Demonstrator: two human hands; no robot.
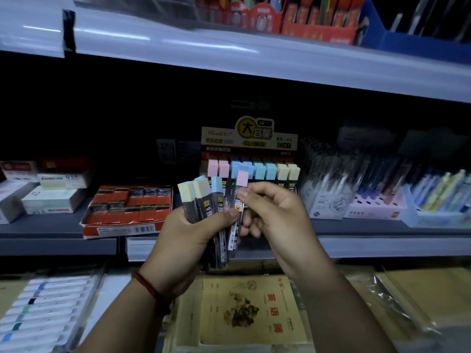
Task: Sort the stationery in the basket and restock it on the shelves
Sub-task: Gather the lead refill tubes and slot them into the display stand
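My left hand grips a fanned bunch of pencil lead tubes, dark tubes with yellow and blue caps. My right hand pinches one pink-capped lead tube beside that bunch. Both hands are in front of the middle shelf. Just behind them stands the lead display box, with rows of pink, blue and yellow capped tubes. No basket is in view.
A red open box of erasers lies left of the display, with white boxes further left. Pen holders and a tray of pastel pens stand to the right. Exercise books lie on the shelf below.
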